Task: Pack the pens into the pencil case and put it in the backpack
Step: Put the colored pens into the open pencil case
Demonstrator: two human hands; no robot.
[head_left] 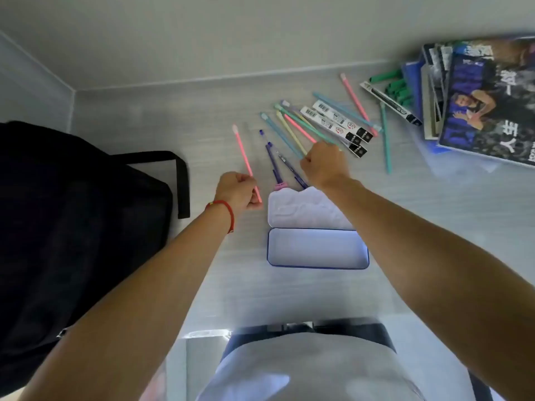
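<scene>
An open tin pencil case [318, 260] with a blue rim lies on the table in front of me, its white lid [301, 211] folded back and nothing inside. My left hand [238, 191] grips a pink pen [244, 153] that points away from me. My right hand [323, 163] grips a bundle of pastel pens [289, 128], green, yellow, blue and pink, fanned out to the upper left. Two purple pens [276, 166] lie between my hands. The black backpack [75, 227] stands at the left.
More pastel pens [354, 101] and a teal one [386, 140] lie scattered farther right, with boxed refill packs [335, 127]. A stack of magazines [486, 105] and green items [396, 88] fill the far right corner. The wall runs along the back.
</scene>
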